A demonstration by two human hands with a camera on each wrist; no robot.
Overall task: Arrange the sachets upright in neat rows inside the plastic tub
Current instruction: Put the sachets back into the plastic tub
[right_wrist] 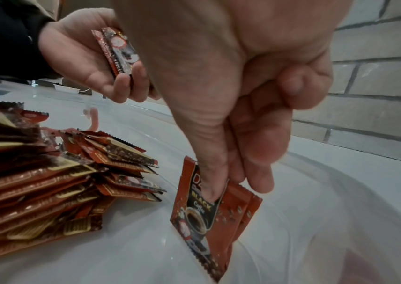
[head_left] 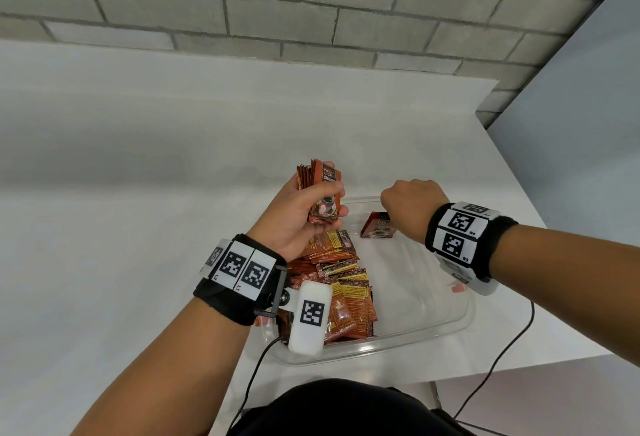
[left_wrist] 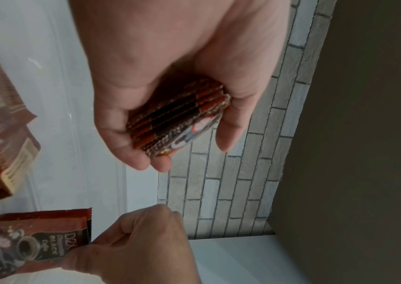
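Note:
A clear plastic tub (head_left: pixel 450 318) sits on the white table. A loose pile of red-brown coffee sachets (head_left: pixel 332 283) fills its left side. My left hand (head_left: pixel 304 214) grips a stack of sachets (head_left: pixel 320 186) above the tub's far left corner; the stack's edges (left_wrist: pixel 177 115) show in the left wrist view. My right hand (head_left: pixel 405 207) pinches two or three sachets (right_wrist: pixel 209 211) by their top edge with thumb and fingers and holds them upright against the tub's far wall; they (head_left: pixel 377 226) stand near the far end.
The tub's right half (head_left: pixel 415 283) holds no sachets. A grey brick wall (head_left: pixel 311 3) runs behind the table. The table's right edge (head_left: pixel 540 214) lies close to the tub. Black cables (head_left: pixel 498 359) hang from both wristbands at the near edge.

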